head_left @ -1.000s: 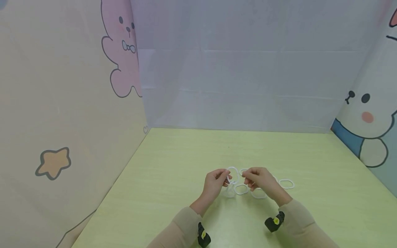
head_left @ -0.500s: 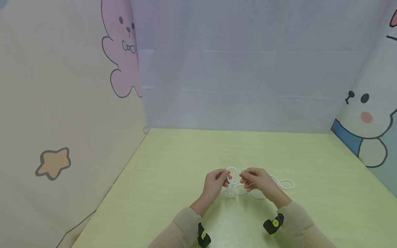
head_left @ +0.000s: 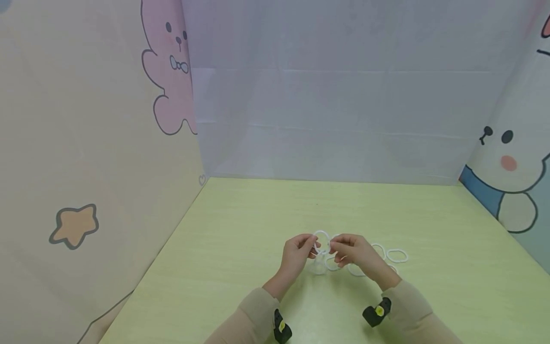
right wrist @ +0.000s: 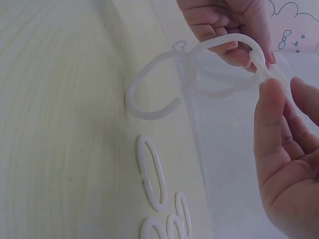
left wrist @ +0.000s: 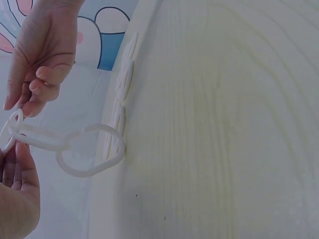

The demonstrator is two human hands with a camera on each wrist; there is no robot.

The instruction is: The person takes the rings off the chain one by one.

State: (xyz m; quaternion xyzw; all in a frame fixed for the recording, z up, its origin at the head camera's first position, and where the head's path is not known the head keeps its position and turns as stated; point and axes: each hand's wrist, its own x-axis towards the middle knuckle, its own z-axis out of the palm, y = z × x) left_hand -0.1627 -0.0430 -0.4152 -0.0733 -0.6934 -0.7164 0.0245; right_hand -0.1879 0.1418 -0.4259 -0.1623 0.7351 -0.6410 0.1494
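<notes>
White plastic chain links hang joined together between the two hands. In the head view the left hand (head_left: pixel 295 254) holds the uppermost link (head_left: pixel 321 231) by its left side. Opposite it, the right hand (head_left: pixel 360 254) pinches that link's right side between thumb and index finger, as the right wrist view shows. Below, more links dangle: an end link (left wrist: pixel 82 174) hangs lowest in the left wrist view, and a small gap shows in this end link (right wrist: pixel 149 117) in the right wrist view. Fingers hide part of the top link.
Several loose white links (head_left: pixel 397 250) lie on the pale yellow-green table (head_left: pixel 258 210), beneath and right of the right hand. Cloth walls with cartoon prints enclose the table at the left, back and right. Black wrist cameras (head_left: pixel 281 327) sit on the sleeves.
The right hand has moved a little left, bringing its fingertips from beside the top link onto it. More loose links show behind the right wrist. The left hand stays almost still.
</notes>
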